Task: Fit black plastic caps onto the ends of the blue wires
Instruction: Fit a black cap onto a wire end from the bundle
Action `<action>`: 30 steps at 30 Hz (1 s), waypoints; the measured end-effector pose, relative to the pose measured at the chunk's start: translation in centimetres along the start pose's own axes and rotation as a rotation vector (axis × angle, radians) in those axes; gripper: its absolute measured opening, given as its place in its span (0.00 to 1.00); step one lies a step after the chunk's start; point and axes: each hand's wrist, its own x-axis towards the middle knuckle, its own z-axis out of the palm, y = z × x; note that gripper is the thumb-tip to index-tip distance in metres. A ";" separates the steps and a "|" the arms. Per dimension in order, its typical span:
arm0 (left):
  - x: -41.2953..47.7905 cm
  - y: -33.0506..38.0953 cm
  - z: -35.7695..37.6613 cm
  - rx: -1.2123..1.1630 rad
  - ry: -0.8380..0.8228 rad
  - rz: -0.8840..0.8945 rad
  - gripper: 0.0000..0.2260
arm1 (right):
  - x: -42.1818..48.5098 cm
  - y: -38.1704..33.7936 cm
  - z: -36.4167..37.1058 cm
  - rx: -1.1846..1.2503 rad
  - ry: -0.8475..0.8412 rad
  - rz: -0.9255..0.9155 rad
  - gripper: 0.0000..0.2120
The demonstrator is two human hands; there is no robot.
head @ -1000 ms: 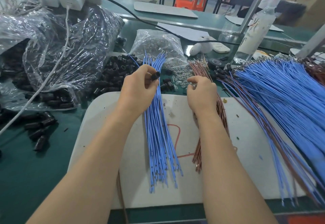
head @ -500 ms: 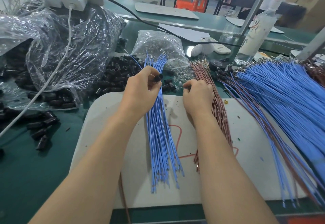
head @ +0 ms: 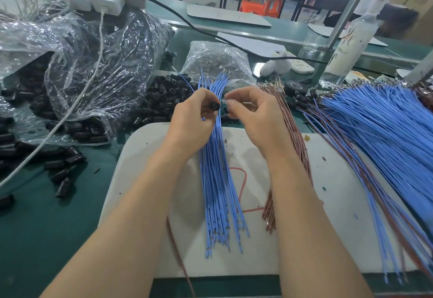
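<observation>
- My left hand [head: 194, 122] has its fingers curled and pinches one black cap [head: 214, 106] between thumb and forefinger, above the far edge of the white board [head: 328, 215].
- My right hand [head: 255, 117] is also curled into a pinch, just beside the cap. It seems to hold the tip of one of the blue wires [head: 218, 180], but the tip is too small for me to be sure.
- The blue wires lie as a bundle along the middle of the board, from its near edge to its far edge.
- If I push while tip and cap opening are not in line, I think the thin wire will bend instead of entering.
- The neighbouring wires fan out near the cap, so a second one could catch.
- With a weak pinch the cap may drop among the loose caps [head: 164, 96] by the board's far left corner.
</observation>
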 end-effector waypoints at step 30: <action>-0.2 0.2 -0.2 0.283 -0.023 0.071 0.08 | 0.1 0.1 0.1 -0.282 0.039 -0.084 0.05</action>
